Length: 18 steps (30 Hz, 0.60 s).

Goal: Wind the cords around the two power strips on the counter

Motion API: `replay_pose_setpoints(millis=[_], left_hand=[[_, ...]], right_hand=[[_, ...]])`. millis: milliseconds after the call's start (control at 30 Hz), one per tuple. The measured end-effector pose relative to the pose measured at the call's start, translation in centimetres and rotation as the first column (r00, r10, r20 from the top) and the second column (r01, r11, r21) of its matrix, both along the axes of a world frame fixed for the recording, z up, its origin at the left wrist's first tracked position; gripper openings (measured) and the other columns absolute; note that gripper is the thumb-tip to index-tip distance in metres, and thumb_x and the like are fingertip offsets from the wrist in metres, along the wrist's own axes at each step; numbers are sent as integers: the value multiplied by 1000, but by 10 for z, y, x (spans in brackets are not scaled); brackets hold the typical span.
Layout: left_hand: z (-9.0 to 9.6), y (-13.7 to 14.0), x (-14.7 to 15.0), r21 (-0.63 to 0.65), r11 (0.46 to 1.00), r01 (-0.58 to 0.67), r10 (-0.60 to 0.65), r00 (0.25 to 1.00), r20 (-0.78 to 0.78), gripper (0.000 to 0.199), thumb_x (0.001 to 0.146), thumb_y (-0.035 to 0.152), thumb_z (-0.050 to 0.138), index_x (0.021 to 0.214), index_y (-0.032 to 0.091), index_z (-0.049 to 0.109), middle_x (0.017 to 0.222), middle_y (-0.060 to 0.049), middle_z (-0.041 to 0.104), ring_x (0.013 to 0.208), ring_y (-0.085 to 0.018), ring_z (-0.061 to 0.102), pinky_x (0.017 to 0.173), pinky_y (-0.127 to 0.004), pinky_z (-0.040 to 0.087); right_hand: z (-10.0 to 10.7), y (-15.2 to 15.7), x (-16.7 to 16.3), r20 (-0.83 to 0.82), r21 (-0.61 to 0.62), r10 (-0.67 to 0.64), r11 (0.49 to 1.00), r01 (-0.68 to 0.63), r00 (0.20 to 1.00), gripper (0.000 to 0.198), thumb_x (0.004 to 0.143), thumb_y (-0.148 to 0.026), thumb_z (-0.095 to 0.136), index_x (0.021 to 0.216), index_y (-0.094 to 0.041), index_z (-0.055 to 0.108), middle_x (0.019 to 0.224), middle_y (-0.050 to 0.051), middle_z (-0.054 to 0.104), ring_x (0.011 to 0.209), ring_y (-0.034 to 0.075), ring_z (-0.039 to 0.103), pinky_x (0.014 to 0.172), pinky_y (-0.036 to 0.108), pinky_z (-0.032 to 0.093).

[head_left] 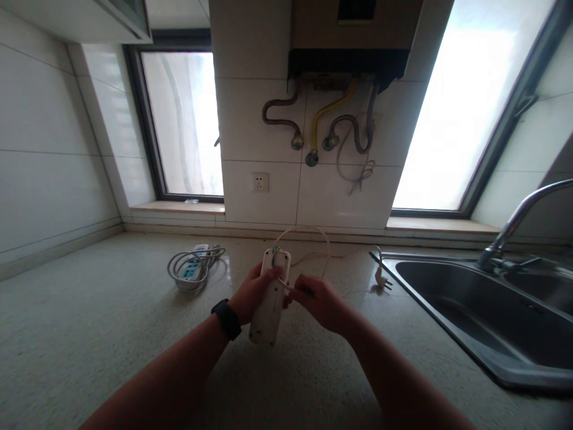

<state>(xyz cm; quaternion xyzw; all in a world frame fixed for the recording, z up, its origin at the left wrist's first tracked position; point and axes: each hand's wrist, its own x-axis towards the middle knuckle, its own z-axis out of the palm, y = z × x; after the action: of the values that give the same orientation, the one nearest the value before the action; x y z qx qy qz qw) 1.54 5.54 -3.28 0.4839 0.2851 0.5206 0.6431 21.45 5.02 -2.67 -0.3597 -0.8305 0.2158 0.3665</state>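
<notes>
A white power strip (265,319) is tilted up over the counter, its screwed underside towards me. My left hand (256,289) is closed around its upper half, thumb across the back. My right hand (316,297) pinches the strip's white power cord (330,245) just right of the strip. From the strip's top end the cord loops up and over, then runs right along the counter to its plug (381,279), which lies beside the sink. Part of the cord is hidden by my fingers.
Another power strip (191,267), wrapped in its own grey cord, lies on the counter (111,334) to the left. At right is a steel sink (447,310) with a faucet (514,221). A wall socket (260,182) sits below a water heater (353,36) with hoses.
</notes>
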Motion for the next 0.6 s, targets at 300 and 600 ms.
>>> replay_pose_setpoints(millis=[300,600], left_hand=[[-8,-1,-8,-66,960,271,-271,963,10,48,82,51,67,111,21,44,78,-6,70,56,-30,73,50,-39,57],[-26,-3,-10,-189,766,614,-624,781,7,63,75,70,57,90,10,68,73,-11,71,59,-28,71,52,-35,55]], right_hand=[[-6,12,8,-286,-167,81,977,-133,955,45,67,-43,88,80,-20,53,63,-10,39,56,8,31,50,21,26],[-3,3,11,-302,-134,212,956,-261,929,90,59,-47,94,134,-25,50,59,-13,40,48,7,35,43,19,24]])
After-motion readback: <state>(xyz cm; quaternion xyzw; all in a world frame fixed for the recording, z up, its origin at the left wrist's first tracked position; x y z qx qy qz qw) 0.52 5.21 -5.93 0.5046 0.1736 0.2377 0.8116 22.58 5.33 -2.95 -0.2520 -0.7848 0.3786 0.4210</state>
